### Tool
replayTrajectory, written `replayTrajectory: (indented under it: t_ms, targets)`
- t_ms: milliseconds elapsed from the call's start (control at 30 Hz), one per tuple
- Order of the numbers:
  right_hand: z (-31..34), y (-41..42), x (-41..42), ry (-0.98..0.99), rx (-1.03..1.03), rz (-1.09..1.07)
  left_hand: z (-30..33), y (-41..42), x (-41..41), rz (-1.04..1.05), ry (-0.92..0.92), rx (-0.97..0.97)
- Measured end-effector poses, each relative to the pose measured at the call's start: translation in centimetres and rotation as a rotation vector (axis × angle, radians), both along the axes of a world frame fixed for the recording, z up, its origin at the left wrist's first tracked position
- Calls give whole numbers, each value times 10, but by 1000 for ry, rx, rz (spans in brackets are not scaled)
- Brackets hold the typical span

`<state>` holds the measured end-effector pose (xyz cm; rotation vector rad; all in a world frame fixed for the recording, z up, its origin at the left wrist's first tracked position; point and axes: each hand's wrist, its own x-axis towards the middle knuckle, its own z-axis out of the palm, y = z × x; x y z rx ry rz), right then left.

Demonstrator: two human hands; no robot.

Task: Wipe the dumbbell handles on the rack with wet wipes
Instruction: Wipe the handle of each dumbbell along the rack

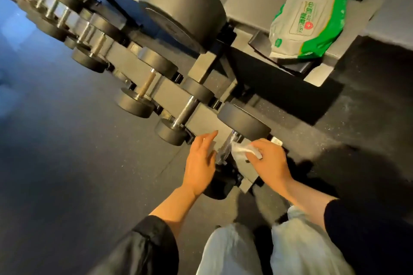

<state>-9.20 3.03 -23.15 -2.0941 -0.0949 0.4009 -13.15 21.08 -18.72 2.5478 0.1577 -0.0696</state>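
Right hand (271,161) pinches a crumpled white wet wipe (242,152) and has it touching the knurled metal handle (225,149) of the nearest dumbbell, low on the rack (201,118), its dark head (244,121) just beyond the hand. Left hand (201,163) sits just beside that same handle with fingers straight and relaxed, gripping nothing, a pale scrap showing under the fingertips that I can't identify. Up on the rack's top shelf lies the green-and-white pack of wipes (310,15), well apart from both hands.
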Motion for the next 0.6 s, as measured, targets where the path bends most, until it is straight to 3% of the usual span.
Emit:
replayTrajectory:
  t_ms: [233, 333, 600]
  targets:
    - [-55, 65, -32, -286, -26, -560, -57, 48, 20, -371, -112, 77]
    - [-75, 86, -41, -333, -3, -715, -74, 54, 15, -440, -145, 77]
    - [-91, 116, -32, -314, -72, -788, -98, 55, 12, -467, -255, 39]
